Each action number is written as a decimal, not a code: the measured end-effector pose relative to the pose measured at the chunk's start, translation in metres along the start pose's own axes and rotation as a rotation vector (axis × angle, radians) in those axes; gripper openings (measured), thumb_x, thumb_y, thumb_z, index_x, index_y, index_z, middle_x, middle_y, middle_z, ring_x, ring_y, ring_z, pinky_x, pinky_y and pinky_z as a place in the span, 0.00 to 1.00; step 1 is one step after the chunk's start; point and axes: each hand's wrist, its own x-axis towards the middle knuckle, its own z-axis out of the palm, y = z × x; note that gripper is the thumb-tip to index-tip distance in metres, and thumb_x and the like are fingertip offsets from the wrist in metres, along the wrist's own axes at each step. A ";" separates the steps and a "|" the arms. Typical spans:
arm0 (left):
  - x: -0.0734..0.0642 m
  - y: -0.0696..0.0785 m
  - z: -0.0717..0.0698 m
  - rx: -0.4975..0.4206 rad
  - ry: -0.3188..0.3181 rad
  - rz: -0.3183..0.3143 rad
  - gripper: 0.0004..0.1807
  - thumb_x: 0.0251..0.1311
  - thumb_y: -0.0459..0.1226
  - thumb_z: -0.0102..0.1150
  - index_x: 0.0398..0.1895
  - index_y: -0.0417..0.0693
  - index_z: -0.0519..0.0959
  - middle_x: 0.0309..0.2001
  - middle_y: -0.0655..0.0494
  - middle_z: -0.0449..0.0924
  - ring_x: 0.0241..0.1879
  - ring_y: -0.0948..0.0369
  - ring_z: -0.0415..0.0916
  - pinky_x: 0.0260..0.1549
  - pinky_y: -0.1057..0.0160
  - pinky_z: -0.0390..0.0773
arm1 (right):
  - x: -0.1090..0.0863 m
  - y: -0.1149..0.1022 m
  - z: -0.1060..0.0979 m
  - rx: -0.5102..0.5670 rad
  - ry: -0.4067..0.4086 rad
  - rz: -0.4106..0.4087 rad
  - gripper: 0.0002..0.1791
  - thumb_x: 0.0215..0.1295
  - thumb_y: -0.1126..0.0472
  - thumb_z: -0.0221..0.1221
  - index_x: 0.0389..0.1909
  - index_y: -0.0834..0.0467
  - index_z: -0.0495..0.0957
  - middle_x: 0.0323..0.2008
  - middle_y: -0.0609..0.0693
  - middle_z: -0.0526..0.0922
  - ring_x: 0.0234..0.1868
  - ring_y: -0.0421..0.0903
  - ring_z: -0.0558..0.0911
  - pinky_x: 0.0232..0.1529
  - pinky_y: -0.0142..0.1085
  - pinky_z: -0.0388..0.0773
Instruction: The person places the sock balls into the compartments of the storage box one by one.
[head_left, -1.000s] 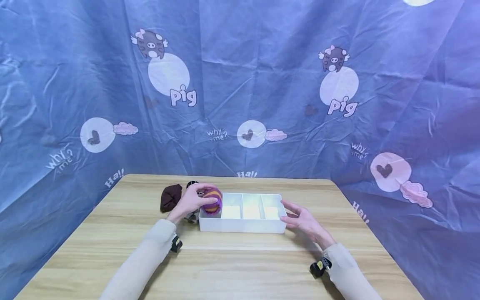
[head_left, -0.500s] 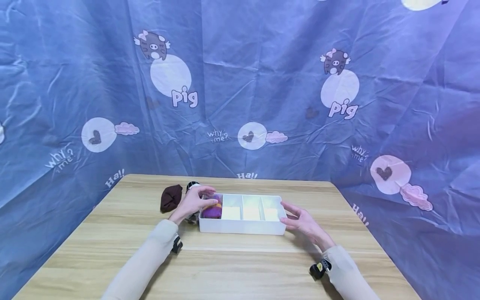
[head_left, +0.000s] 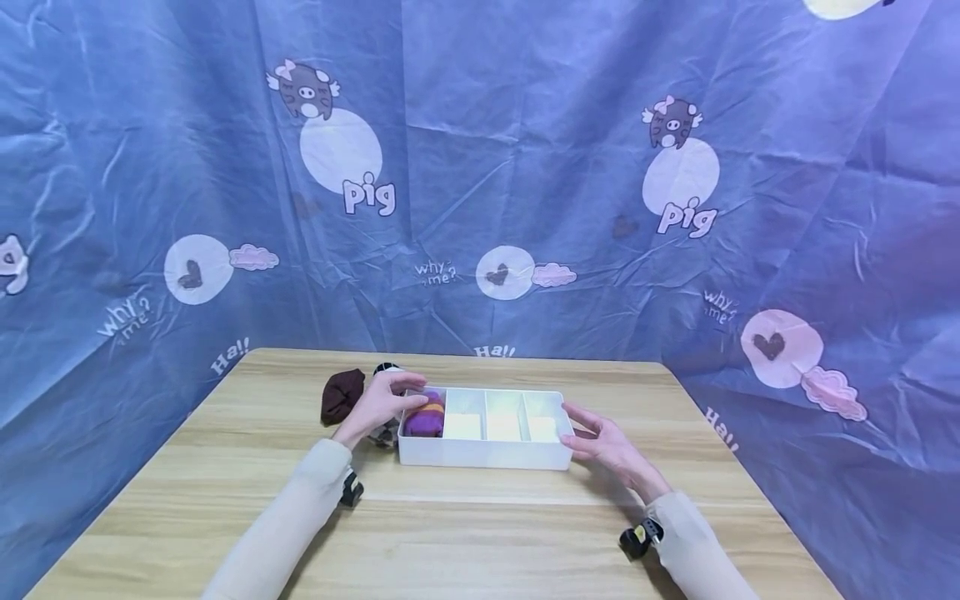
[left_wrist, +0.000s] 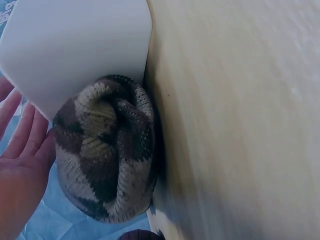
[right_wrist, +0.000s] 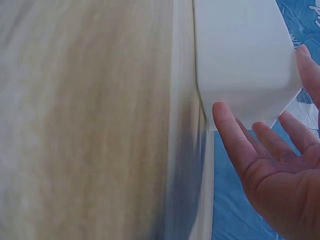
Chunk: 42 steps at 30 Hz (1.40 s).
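A rolled-up purple sock (head_left: 424,423) with orange stripes sits in the leftmost compartment of a white divided box (head_left: 483,454). My left hand (head_left: 377,406) is over the box's left end, fingers extended and thumb near the sock; whether they touch it is unclear. Below that hand, a rolled camouflage-knit sock (left_wrist: 105,155) rests against the box's end wall. My right hand (head_left: 611,446) touches the box's right end, its fingers and thumb spread and fairly straight around the corner, as the right wrist view also shows.
A dark brown rolled sock (head_left: 341,397) lies left of the left hand. Behind that hand shows part of a black-and-white bundle (head_left: 386,368). The wooden table (head_left: 465,542) extends in front of the box, and a printed blue cloth (head_left: 450,167) hangs behind it.
The purple sock has gone down from the left hand's grip into the leftmost compartment. My left fingers have let go and drawn slightly left. The right hand has stayed at the box.
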 end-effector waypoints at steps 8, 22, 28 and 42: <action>-0.008 -0.006 -0.013 -0.045 0.031 0.008 0.22 0.56 0.35 0.70 0.54 0.38 0.80 0.53 0.36 0.81 0.54 0.44 0.79 0.44 0.71 0.79 | 0.000 0.000 0.000 -0.013 0.011 0.004 0.42 0.65 0.63 0.62 0.76 0.61 0.51 0.76 0.63 0.50 0.71 0.65 0.63 0.58 0.45 0.78; -0.023 -0.012 -0.037 -0.121 0.138 0.026 0.24 0.53 0.30 0.70 0.52 0.26 0.77 0.51 0.27 0.78 0.40 0.64 0.84 0.40 0.71 0.82 | 0.000 -0.001 -0.001 -0.024 0.014 -0.002 0.43 0.65 0.62 0.63 0.76 0.61 0.51 0.76 0.64 0.50 0.70 0.65 0.64 0.57 0.44 0.78; -0.026 -0.015 -0.040 -0.065 0.170 0.003 0.24 0.51 0.30 0.72 0.51 0.28 0.79 0.51 0.32 0.80 0.44 0.50 0.83 0.38 0.72 0.81 | 0.000 0.000 -0.001 -0.018 0.009 0.005 0.43 0.64 0.62 0.63 0.76 0.61 0.51 0.76 0.63 0.51 0.71 0.65 0.62 0.57 0.43 0.78; -0.033 -0.012 -0.041 0.056 0.102 -0.078 0.27 0.48 0.32 0.74 0.55 0.36 0.79 0.57 0.35 0.76 0.52 0.44 0.73 0.48 0.61 0.76 | 0.002 0.005 -0.001 -0.003 0.013 0.001 0.43 0.64 0.62 0.63 0.76 0.60 0.52 0.76 0.63 0.52 0.70 0.64 0.64 0.57 0.44 0.78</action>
